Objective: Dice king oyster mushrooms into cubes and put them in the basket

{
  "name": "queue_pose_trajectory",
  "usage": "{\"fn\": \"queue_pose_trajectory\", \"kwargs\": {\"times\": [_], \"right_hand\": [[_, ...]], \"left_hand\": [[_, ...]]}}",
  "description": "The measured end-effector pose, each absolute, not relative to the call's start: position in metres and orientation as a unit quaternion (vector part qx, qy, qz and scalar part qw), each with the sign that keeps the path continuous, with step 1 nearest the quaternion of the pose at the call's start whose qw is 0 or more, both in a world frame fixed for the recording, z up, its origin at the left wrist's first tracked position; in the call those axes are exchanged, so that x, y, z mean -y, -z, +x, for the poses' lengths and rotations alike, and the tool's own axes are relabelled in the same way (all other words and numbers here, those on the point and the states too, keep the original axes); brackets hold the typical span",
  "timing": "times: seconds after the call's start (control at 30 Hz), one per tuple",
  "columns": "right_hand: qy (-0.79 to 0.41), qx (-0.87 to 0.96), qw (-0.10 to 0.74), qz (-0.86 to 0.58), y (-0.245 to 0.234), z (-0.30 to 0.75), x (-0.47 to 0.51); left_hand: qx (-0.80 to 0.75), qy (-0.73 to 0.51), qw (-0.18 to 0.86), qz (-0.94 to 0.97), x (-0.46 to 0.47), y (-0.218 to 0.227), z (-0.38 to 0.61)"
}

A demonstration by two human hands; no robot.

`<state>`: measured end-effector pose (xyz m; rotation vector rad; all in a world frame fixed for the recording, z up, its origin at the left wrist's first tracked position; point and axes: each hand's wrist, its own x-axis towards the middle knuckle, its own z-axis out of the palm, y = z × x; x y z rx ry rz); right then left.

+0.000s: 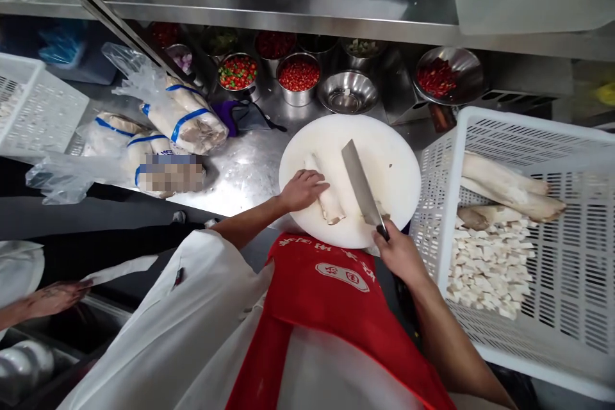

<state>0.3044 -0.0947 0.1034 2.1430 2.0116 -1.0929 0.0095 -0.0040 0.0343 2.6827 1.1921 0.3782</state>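
On the round white cutting board (pixel 353 230) lies a thick, pale king oyster mushroom (pixel 332 202), with its trimmed end toward me. My left hand (pixel 303 191) holds it down from the left, fingers bent over its side. The black handle of a cleaver (pixel 359 179) is in my closed right hand (pixel 400 250). Its broad blade points away from me across the board, to the right of the mushroom and apart from it. A small brownish scrap lies by the blade near the handle, partly hidden.
At right, a white plastic basket (pixel 461 134) holds whole mushrooms (pixel 514 186) and diced pieces (pixel 490 269). Bagged mushrooms (pixel 187 118) lie left. Bowls of chopped chillies (pixel 298 77) stand behind the board under a steel shelf (pixel 288 16). Another person's hand (pixel 57 298) shows at lower left.
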Motion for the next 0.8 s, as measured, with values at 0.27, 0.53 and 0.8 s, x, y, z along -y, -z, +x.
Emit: {"fn": "queue_pose_trajectory", "kwargs": {"times": [0.27, 0.53, 0.8], "right_hand": [[0.358, -0.68, 0.002, 0.64, -0.106, 0.292, 0.102], [0.364, -0.73, 0.016, 0.579, -0.115, 0.27, 0.089], [0.366, -0.72, 0.03, 0.589, -0.114, 0.271, 0.079]], "left_hand": [[-0.359, -0.16, 0.133, 0.91, -0.01, -0.015, -0.018], [-0.39, -0.168, 0.162, 0.891, -0.022, -0.009, -0.021], [-0.443, -0.195, 0.157, 0.861, -0.023, -0.008, -0.019]]}}
